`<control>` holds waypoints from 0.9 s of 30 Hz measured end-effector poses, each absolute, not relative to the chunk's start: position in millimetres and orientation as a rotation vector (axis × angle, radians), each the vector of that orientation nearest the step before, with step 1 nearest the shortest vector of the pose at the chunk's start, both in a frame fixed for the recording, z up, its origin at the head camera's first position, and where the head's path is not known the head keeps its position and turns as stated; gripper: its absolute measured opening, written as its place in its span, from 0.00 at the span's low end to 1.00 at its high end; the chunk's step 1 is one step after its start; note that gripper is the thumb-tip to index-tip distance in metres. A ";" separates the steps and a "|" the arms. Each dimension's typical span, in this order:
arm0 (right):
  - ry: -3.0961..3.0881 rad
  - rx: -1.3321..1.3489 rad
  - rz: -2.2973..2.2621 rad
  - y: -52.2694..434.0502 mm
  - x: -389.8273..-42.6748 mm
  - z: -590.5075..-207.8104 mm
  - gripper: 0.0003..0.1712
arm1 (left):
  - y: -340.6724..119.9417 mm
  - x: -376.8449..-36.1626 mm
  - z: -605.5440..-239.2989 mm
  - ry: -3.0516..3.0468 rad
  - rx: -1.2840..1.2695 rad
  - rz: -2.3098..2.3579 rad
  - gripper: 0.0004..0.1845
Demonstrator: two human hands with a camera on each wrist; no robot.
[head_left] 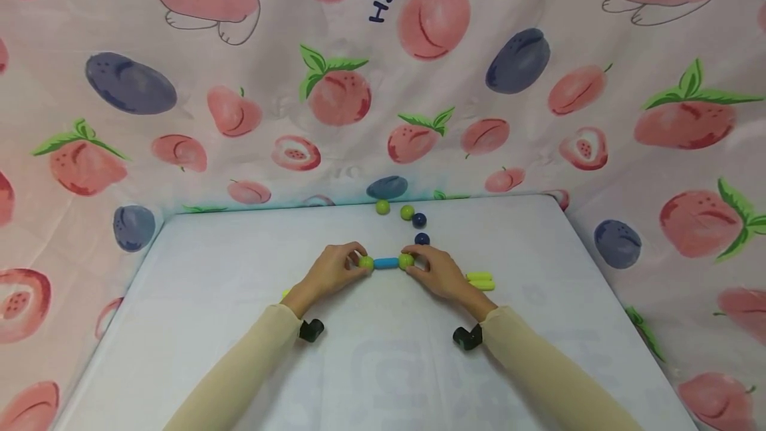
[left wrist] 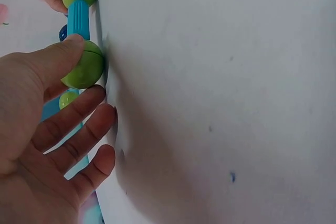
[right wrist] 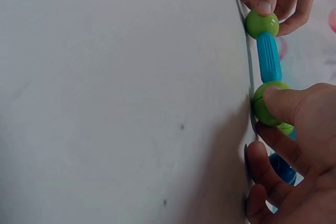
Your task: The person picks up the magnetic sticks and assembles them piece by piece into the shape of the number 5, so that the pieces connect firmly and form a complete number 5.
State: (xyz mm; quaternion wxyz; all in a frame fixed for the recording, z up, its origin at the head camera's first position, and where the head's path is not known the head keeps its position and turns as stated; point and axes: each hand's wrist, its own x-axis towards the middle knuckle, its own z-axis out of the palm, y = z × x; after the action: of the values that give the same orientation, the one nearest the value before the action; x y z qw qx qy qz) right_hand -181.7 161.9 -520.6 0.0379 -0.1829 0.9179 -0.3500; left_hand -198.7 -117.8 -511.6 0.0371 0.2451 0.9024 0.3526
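A fruit-printed cloth [head_left: 335, 95] hangs behind and beside a pale table [head_left: 239, 271], and the work sits toward the far middle of it. There a short blue rod [head_left: 386, 263] lies flat with its long axis running left to right across the person, a green ball at each end. The left hand [head_left: 332, 271] pinches the left green ball [head_left: 366, 262] between thumb and fingers, and the right hand [head_left: 439, 272] pinches the right green ball [head_left: 406, 261] the same way, so each hand grips one end and neither is nearer the rod than the other. The wrist views show both thumbs pressed on top of the balls, with the remaining fingers loosely curled against the table. Just beyond the rod, well within reach of the right hand, lie two loose green balls [head_left: 395, 209] and two dark blue balls [head_left: 420, 229]; yellow-green rods [head_left: 481, 281] lie just right of the right hand.
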 end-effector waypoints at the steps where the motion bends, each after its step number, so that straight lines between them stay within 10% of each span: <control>1: 2.823 -0.545 -1.063 160.3 -182.1 -520.8 0.22 | -118.4 -199.3 -511.4 2.773 0.752 1.077 0.14; 27: 2.810 -0.496 -1.036 156.3 -186.4 -516.2 0.22 | -190.7 -180.5 -488.1 2.662 0.768 1.042 0.16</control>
State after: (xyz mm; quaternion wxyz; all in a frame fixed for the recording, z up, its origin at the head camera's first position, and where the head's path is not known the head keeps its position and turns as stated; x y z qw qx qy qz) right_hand -186.4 156.3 -516.2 0.0527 -0.1631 0.9243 -0.3409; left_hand -180.5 -190.7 -488.1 0.0906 0.2585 0.8955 0.3507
